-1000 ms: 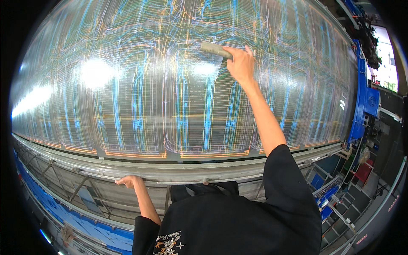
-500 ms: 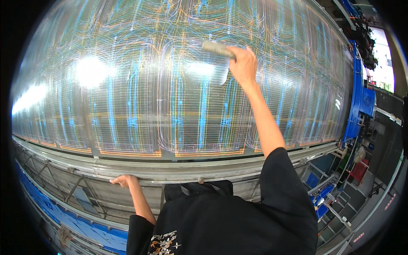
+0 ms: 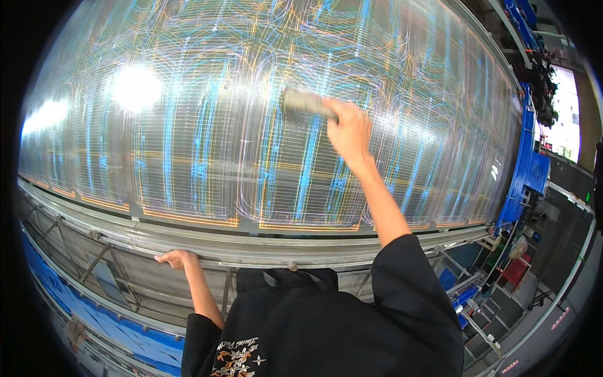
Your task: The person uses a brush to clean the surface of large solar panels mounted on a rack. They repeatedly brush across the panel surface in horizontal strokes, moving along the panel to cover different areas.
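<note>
Gripping a flat grey-beige handheld block [image 3: 304, 103], motion-blurred, by its right end w/ R hand [image 3: 350, 129], w/ fingers closed round it; leaving the rest sticking out L. Positioned over the middle of a glossy dark-grey panel [image 3: 207, 188], covered in blue, orange & white lines; can't tell contact vs. slight gap. Resting L hand [image 3: 179, 259] at the near metal rail [image 3: 352, 251], w/ thumb pointing L; can't tell finger curl at that edge. Seeing also a blue machine housing [image 3: 534, 173] past the panel's R end.

Could, at a guess, scuff the line pattern w/ a tilted block or grit underneath. Could skid on the slick finish, esp. w/ uneven pressure. Might twist loose, b/c held at one end only. Might overbalance fwd, given the long reach, if losing the rail. Could also miss a mark under the bright glare [image 3: 137, 88] on the L side.
</note>
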### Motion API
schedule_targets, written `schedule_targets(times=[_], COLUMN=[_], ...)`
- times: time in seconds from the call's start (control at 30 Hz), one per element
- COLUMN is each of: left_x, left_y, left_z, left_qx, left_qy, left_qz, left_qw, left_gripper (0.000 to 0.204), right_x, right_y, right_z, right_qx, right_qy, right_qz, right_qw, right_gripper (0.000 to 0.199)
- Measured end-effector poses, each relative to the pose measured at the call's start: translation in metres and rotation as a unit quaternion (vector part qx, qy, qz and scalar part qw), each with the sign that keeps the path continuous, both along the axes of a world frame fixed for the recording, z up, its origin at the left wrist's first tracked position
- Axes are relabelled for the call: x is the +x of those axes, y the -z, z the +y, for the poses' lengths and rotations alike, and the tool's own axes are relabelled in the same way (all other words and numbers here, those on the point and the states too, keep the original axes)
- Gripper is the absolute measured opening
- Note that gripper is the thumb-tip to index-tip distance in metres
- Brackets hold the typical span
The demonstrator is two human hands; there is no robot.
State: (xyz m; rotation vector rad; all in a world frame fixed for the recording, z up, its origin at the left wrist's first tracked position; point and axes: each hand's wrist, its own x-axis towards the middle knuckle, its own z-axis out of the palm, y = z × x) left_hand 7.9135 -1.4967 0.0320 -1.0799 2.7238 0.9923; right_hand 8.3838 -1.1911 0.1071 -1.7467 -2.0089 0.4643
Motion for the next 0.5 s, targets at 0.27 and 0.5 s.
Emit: schedule_targets(times=[0.27, 0.5], left_x=[0.005, -0.004], left_y=[-0.012, -0.001], left_z=[0.013, 0.002], left_qx=[0.028, 0.021], left_qy=[0.042, 0.061], left_qz=[0.008, 0.003], left_qw=[0.999, 0.998], left_gripper=[0.115, 0.107], right_x=[-0.018, -0.024], right_y=[0.038, 0.013], right_z=[0.028, -0.146], right_qx=[0.051, -0.022], right_qy=[0.024, -0.034], right_qz=[0.012, 0.008], right_qw=[0.998, 0.999], right_gripper=[0.046, 0.049])
